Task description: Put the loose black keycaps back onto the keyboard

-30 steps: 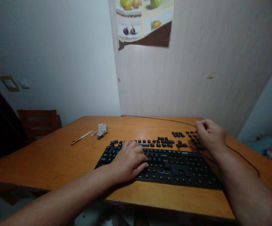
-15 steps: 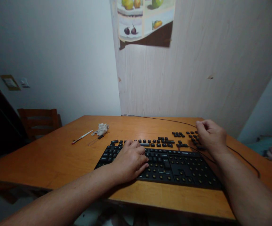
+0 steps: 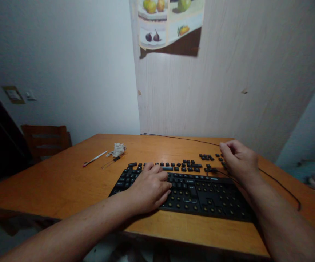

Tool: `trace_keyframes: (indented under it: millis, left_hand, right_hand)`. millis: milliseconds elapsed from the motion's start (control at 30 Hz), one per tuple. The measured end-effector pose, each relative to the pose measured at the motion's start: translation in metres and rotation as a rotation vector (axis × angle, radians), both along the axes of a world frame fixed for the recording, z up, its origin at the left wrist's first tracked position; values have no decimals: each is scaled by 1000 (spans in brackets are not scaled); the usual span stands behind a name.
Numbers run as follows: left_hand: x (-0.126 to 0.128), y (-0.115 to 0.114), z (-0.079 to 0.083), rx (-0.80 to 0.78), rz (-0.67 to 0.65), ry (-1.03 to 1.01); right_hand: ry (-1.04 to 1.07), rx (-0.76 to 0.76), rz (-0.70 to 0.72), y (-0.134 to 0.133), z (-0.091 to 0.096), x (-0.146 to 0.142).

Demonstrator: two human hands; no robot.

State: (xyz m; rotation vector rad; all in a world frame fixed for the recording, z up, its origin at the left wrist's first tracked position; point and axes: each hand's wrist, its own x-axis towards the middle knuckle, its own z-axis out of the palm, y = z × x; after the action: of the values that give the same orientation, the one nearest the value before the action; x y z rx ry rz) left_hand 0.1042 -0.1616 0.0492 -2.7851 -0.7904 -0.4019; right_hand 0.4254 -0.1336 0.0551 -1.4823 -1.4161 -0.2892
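Note:
A black keyboard (image 3: 201, 196) lies on the orange wooden table (image 3: 72, 185); many of its keys are off, leaving bare sockets on the right half. Several loose black keycaps (image 3: 187, 165) sit in rows just behind it. My left hand (image 3: 149, 187) rests on the keyboard's left half, fingers lying flat over the keys. My right hand (image 3: 238, 160) hovers over the loose keycaps at the back right corner, fingertips drawn together in a pinch; what they hold is hidden.
The keyboard's black cable (image 3: 179, 138) runs along the table's back edge and loops round the right side. A crumpled tissue (image 3: 118, 149), a thin white tool (image 3: 94, 159) and a small clip lie back left. A wooden chair (image 3: 44, 140) stands at the left.
My right hand has shifted slightly left over the loose keycaps. My left hand stays on the keyboard.

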Motion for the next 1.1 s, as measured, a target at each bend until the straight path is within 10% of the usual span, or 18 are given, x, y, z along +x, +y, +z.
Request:
trace_keyframes:
  millis: [300,1100]
  left_hand:
    - [-2,1,-4,-29,13,-33]
    - [-8,5,-11,-140,68,-186]
  right_hand:
    - [-559,-285,732,-45,-4,-95]
    - [-590,-482,709,-44,-25,-112]
